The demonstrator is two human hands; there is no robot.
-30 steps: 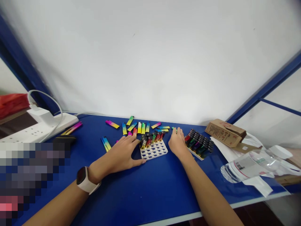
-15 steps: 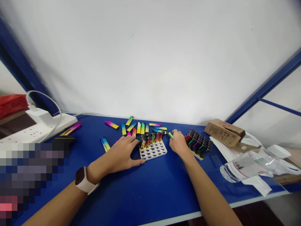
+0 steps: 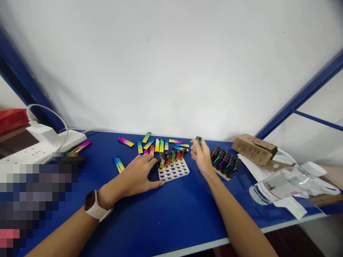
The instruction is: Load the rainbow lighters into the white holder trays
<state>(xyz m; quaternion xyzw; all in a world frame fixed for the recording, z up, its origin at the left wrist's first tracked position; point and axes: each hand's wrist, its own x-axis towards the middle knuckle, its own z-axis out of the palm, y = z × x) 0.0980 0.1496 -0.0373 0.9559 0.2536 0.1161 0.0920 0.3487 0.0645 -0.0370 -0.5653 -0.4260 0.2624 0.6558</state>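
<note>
- Lighter (image 3: 198, 140): slim, with a dark end and green on its body, held up above the counter. The fingers hide most of it, so its full colouring is hard to make out.
- Right hand (image 3: 201, 156): raised off the counter, wrist bent. Its grip pinches the lighter between thumb and fingertips.
- Left hand (image 3: 136, 175): low and flat, its grip spread, with the thumb tip at the corner of the white plastic tray (image 3: 173, 172). A smartwatch (image 3: 91, 205) with a pale strap circles the wrist.
- The white plastic tray has rows of oval holes, with glossy upright lighters (image 3: 171, 159) along its back row.
- A second tray (image 3: 222, 175) sits just beyond the right hand, packed with black-topped lighters (image 3: 225, 160).
- Loose lighters (image 3: 149, 144), flat and rainbow-shaded, lie scattered on the smooth blue counter (image 3: 139, 228).
- A cardboard box (image 3: 253, 150) stands at the right.
- A pixelated patch (image 3: 32, 200) hides the lower left.
</note>
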